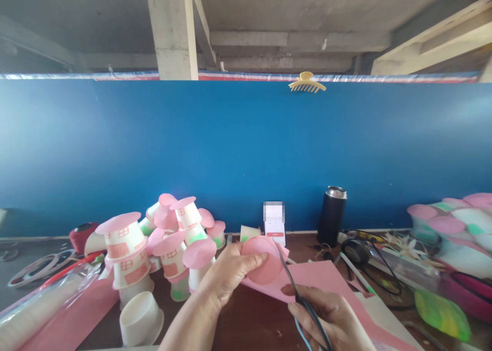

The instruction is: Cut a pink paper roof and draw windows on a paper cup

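Note:
My left hand [234, 271] pinches a round pink paper disc [265, 263], thumb on top. From the right, my right hand [326, 315] grips a pair of scissors [294, 284] with dark handles, and the blades reach up along the disc's right edge. A small flap of pink paper sticks out beyond that edge. Beneath both hands lies a sheet of pink paper [315, 276] on the dark brown table. To the left stand stacked white paper cups [125, 251] with pink disc tops and pink drawn windows and doors. One plain white cup [140, 317] sits upside down nearer me.
A lit phone [274, 228] leans against the blue partition [230, 151]. Right of it stands a black flask [332, 215], then cables and a heap of pink-topped cups [453, 223]. Plastic-wrapped cups [49, 289] and tape rolls [42, 269] lie at the left.

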A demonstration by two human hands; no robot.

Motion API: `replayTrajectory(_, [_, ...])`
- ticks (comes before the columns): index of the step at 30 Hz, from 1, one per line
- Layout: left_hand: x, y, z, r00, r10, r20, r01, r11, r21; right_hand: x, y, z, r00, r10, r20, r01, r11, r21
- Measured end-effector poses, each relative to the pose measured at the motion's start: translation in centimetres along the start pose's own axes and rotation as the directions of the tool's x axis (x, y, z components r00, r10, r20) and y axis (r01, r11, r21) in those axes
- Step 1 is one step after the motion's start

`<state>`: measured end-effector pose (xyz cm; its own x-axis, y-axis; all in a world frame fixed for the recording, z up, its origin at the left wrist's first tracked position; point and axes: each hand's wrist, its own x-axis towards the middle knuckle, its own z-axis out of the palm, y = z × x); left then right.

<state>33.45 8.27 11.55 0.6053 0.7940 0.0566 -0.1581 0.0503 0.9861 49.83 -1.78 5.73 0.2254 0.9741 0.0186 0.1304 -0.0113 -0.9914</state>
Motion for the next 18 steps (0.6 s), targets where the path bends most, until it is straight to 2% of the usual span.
replayTrajectory(6, [0.05, -0.27, -0.32, 1.0, 0.01, 0.029, -0.01, 1.0, -0.005, 0.07, 0.16, -0.01, 1.0, 0.0, 0.008, 0.0, 1.0, 0.002])
replayTrajectory(13, [0.27, -0.58, -0.52, 1.0, -0.011, -0.002, 0.011, 1.0, 0.006, 0.08, 0.02, 0.01, 1.0, 0.0, 0.01, 0.0, 1.0, -0.007])
replayTrajectory(18, [-0.09, 0.25, -0.33, 0.999, -0.005, 0.042, 0.006, 1.0, -0.015, 0.12, 0.1, 0.06, 1.0, -0.006, 0.003, 0.006, 1.0, 0.007])
